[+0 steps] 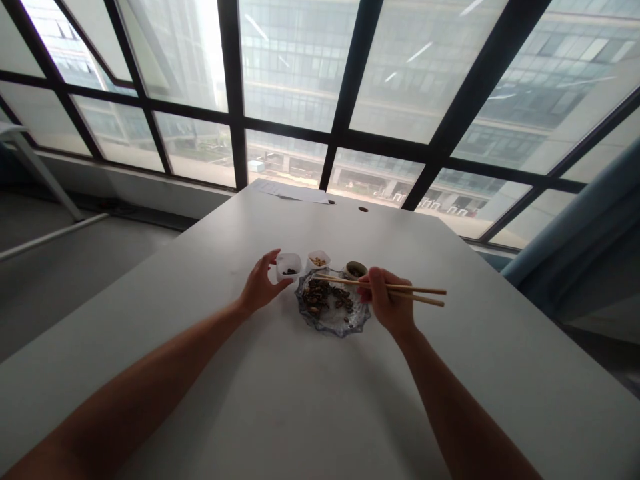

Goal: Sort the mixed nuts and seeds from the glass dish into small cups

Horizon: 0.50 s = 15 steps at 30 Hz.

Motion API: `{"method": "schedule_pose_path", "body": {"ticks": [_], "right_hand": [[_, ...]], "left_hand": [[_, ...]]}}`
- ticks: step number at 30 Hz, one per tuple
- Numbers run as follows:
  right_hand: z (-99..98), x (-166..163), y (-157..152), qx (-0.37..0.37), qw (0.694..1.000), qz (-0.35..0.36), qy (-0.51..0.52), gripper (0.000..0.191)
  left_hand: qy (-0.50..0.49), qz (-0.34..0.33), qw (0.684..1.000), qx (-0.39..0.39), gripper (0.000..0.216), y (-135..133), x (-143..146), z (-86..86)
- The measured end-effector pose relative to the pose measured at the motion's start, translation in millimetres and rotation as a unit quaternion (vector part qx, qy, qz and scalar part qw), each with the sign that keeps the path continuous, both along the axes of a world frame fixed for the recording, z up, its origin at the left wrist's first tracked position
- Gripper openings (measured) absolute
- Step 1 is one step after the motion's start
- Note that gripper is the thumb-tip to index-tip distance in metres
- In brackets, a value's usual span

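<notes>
A clear glass plate [334, 322] with dark and brown bits of food lies on the white table [280, 400]. My right hand [387, 303] grips a pair of wooden chopsticks [400, 290], their tips over the plate's far left part. My left hand [261, 285] curls round a small white square cup [289, 264] holding dark pieces, thumb and fingers touching its side. A second white cup [318, 259] with light brown pieces stands just right of it. A small round dark bowl [356, 269] sits behind the plate.
Sheets of paper [293, 191] lie at the table's far edge, near two small holes [363, 209]. Large windows with black frames [350, 87] rise behind the table. A blue curtain [590, 240] hangs at the right; grey floor lies at the left.
</notes>
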State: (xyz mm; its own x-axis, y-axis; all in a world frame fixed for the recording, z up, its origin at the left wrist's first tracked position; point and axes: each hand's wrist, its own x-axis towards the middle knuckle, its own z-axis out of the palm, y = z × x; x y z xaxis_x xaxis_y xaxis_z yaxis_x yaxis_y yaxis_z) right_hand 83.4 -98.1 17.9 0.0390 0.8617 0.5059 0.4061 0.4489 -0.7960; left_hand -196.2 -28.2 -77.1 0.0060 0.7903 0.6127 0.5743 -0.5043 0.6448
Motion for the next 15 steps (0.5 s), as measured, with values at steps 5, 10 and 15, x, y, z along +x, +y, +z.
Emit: {"method": "schedule_pose_path", "body": {"ticks": [5, 10, 15], "right_hand": [[2.0, 15.0, 2.0, -0.018, 0.993, 0.068, -0.097, 0.048], [3.5, 5.2, -0.4, -0.003, 0.987, 0.099, -0.128, 0.045], [-2.3, 5.3, 0.4, -0.045, 0.993, 0.088, -0.067, 0.048]], "left_hand": [[-0.001, 0.022, 0.999, -0.044, 0.079, 2.2, -2.1, -2.2], [0.006, 0.025, 0.998, -0.062, 0.079, 4.4, -4.2, -3.8], [0.005, 0.021, 0.998, -0.063, 0.078, 5.3, -3.9, -4.7]]}}
